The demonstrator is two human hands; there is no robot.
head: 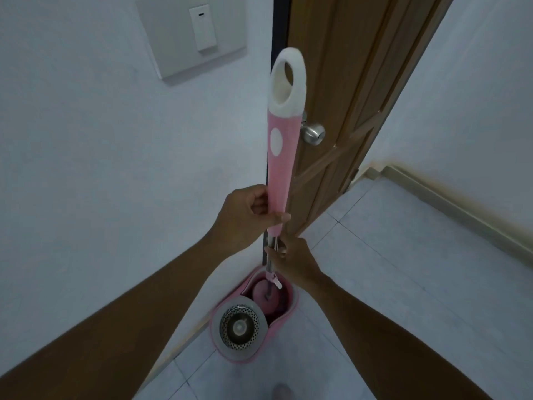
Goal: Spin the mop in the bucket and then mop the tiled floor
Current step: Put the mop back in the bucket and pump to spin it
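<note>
My two forearms reach in from the bottom corners of the head view, and between them, low down, sits a blur I can't identify. My left hand (pixel 248 215) is curled round the bottom end of the pink grip (pixel 281 168), thumb across the front. My right hand (pixel 294 261) is closed round the steel shaft (pixel 272 241) just below it. Both hands have hold of the mop, which stands nearly upright.

The mop head (pixel 264 295) sits down in the far compartment of the pink bucket (pixel 230 360), not in the steel spinner basket (pixel 239 327), which is the nearer compartment and holds nothing. The bucket stands on the tiled floor (pixel 403 284) right at the foot of the wall (pixel 101 140), beside the edge of the wooden door (pixel 340 82).

I judge the spin is not yet begun: the head has to come up and over into the basket first. That lift is where trouble lies. A wet head could shed water on the tiles by my feet, and wet tile is slippery. If I set it off-centre in the basket, pumping the handle could wobble the head, rock the bucket or push it along the floor. The white loop (pixel 288 79) at the top stands close in front of the door and just above its knob (pixel 313 134). Leaning the handle away from me could knock either. My left hand is at the very end of the grip, so a hard push could slide it onto the shaft.
</note>
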